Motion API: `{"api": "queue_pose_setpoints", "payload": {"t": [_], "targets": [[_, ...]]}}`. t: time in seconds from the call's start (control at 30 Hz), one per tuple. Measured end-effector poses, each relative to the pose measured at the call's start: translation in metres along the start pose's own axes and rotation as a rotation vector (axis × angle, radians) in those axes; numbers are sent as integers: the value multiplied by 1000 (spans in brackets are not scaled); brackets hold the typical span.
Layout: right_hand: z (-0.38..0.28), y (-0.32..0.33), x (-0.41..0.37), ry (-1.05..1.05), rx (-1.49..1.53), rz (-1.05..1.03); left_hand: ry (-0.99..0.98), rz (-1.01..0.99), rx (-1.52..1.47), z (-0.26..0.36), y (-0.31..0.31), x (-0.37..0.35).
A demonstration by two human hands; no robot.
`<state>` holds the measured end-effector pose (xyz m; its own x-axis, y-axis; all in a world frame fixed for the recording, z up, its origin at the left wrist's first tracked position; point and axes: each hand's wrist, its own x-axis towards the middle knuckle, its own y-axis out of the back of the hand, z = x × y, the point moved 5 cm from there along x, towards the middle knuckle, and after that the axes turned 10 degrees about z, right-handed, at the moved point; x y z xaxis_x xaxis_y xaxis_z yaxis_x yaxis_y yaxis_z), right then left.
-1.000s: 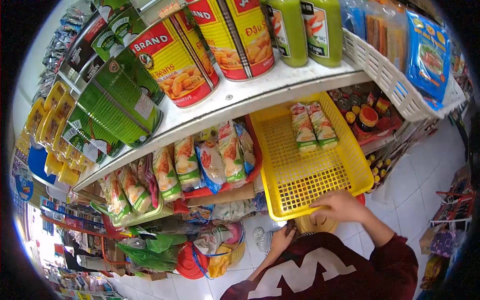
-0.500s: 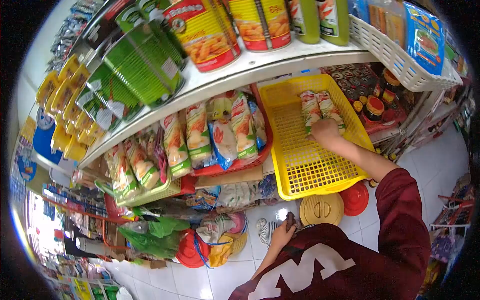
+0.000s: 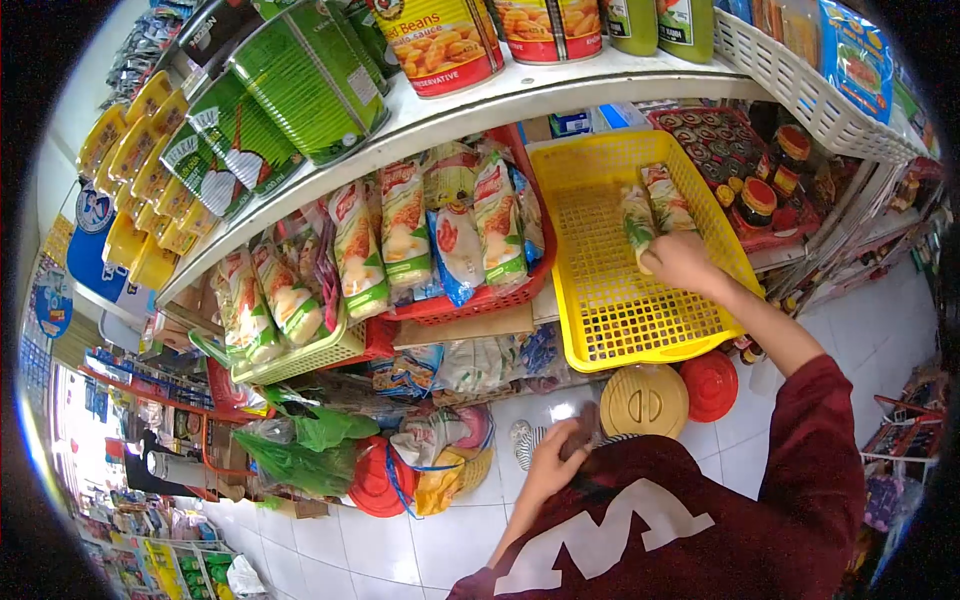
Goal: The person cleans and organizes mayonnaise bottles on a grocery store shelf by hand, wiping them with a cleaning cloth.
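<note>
In the yellow plastic basket (image 3: pixel 590 310) lie two long plastic packets. My right hand (image 3: pixel 685 262) is closed around the near end of the left packet (image 3: pixel 637 218), which is turned so that its pale side and green print show. The other packet (image 3: pixel 665 192), with red and green print, lies just right of it, close to my knuckles. Low in front of my body, my left hand (image 3: pixel 560 458) is closed on a small dark brown thing (image 3: pixel 585 424), too blurred to name.
A red basket (image 3: pixel 470 308) and a pale green basket (image 3: pixel 300 365) of similar packets stand to the left. Above runs a white shelf edge (image 3: pixel 500 110) with cans and bottles. Jars (image 3: pixel 757 200) stand at right; a tan lid (image 3: pixel 645 400) and red lid (image 3: pixel 708 386) are below.
The left packet has been turned and drawn slightly toward me by my right hand, apart from the other. My left hand stays low with the brown thing. The whole view has shifted a little.
</note>
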<state>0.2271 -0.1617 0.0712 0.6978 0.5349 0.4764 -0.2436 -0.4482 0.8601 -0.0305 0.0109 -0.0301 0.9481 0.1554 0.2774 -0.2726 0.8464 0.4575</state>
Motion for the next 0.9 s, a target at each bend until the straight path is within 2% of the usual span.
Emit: {"api": "queue_pose_setpoints", "payload": {"t": [0.07,0.13,0.23,0.3,0.37,0.4,0.43,0.47,0.5,0.53,0.6,0.63,0.67,0.73,0.77,0.8,0.87,0.9], "targets": [[-8,32,-13,-156,241,136,323,-428,-250,13,8,2],[-8,50,-32,-357,491,227,242,-459,-509,32,16,9],[-7,61,-59,-607,832,323,324,-507,-719,67,18,26],[-22,80,-67,-742,1028,355,206,-631,-734,84,19,35],[-39,103,-71,-736,1089,358,135,-785,-685,88,17,39],[-44,111,-74,-729,1118,360,187,-784,-751,90,16,43],[-48,122,-79,-613,994,370,238,-780,-818,93,14,47],[-60,137,-77,-332,889,402,289,-771,-885,97,13,52],[-73,148,-77,-54,779,423,263,-631,-868,103,12,62],[-89,149,-82,186,733,492,271,-611,-854,102,8,72],[-144,145,-90,466,546,332,397,-537,-1382,126,-5,79],[-171,142,-95,609,474,257,390,-526,-1424,125,-9,77],[-185,125,-115,593,463,125,596,-367,-963,119,-8,70],[-195,120,-119,592,589,224,590,-355,-1191,106,-2,52],[-193,124,-112,568,660,245,654,-387,-1288,111,0,52],[-190,127,-109,552,736,259,650,-216,-1420,116,3,57],[-177,104,-112,266,973,280,354,-481,-1836,120,9,70],[-179,95,-104,113,1089,285,480,-279,-1922,116,13,65]]}}
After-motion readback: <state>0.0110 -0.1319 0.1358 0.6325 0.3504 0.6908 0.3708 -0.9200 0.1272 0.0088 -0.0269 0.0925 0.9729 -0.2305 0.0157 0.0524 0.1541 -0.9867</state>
